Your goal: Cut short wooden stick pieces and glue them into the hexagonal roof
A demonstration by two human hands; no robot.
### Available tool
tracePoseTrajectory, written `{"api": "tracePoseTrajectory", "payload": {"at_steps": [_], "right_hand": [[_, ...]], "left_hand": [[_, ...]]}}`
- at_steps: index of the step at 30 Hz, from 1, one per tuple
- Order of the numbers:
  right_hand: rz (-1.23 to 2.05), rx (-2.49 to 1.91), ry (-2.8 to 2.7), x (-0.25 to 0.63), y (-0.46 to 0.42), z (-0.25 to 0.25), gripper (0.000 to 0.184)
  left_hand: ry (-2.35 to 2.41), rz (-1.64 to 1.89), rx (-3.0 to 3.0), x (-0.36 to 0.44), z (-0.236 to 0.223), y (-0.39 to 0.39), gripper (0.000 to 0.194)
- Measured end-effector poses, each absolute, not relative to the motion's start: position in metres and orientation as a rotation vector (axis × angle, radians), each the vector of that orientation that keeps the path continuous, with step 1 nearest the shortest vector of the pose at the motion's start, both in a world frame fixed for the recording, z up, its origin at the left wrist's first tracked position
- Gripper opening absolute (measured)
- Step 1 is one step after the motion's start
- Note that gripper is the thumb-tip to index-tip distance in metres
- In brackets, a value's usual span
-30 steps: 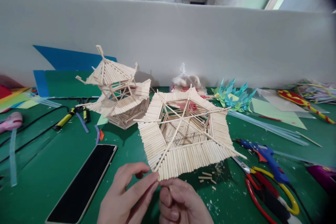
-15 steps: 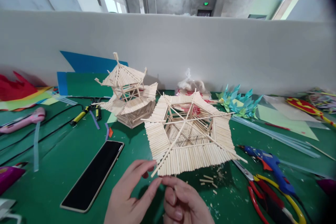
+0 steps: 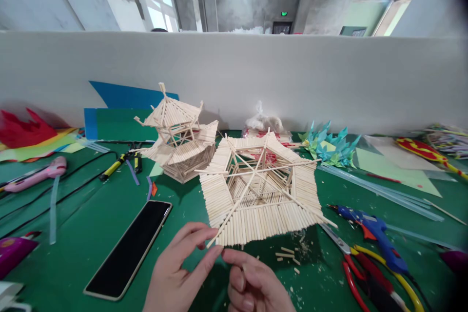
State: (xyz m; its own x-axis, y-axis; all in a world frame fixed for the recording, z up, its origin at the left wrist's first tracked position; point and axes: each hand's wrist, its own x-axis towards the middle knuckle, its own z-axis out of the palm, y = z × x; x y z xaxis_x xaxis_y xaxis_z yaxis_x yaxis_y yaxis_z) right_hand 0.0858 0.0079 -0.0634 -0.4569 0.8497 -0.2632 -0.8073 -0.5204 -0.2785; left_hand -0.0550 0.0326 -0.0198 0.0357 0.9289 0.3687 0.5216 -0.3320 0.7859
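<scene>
A many-sided roof frame [image 3: 270,223] made of thin wooden sticks lies in front of me, with long sticks crossing over its open middle. My left hand [image 3: 186,263] has its thumb and index finger around the near left corner, where a crossing stick [image 3: 234,209] juts out. Just to the right, my right hand [image 3: 256,280] is curled, its index fingertip close to the left thumb under that corner. Whatever the right fingers may hold is hidden. Behind on the left stands a tiered stick pavilion [image 3: 179,131] with a pointed roof.
A phone [image 3: 129,248] lies left of my hands. At right are a blue glue gun [image 3: 373,229], pliers [image 3: 365,273] and stick offcuts [image 3: 287,255]. A pink glue gun [image 3: 40,178] and cables are at left. Teal folded paper [image 3: 331,146] stands before the white partition [image 3: 234,78].
The view has tilted slightly upward, so the scene sits a little lower. Both hands keep nearly the same pose at the corner of the roof frame.
</scene>
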Motion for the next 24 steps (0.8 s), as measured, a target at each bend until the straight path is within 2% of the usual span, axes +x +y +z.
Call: {"api": "tracePoseTrajectory", "payload": {"at_steps": [8,15,24], "right_hand": [[2.053,-0.5,-0.14,0.085,0.004,-0.062,0.035],[2.004,-0.564,-0.105,0.086,-0.002,-0.061,0.037],[1.991,-0.574,-0.098,0.087,-0.007,-0.063,0.038]], "left_hand": [[1.444,1.179,1.804,-0.058,-0.02,0.03,0.022],[1.486,1.15,1.759,-0.058,-0.023,0.031,0.01],[1.473,1.165,1.795,-0.06,-0.028,0.032,0.012]]}}
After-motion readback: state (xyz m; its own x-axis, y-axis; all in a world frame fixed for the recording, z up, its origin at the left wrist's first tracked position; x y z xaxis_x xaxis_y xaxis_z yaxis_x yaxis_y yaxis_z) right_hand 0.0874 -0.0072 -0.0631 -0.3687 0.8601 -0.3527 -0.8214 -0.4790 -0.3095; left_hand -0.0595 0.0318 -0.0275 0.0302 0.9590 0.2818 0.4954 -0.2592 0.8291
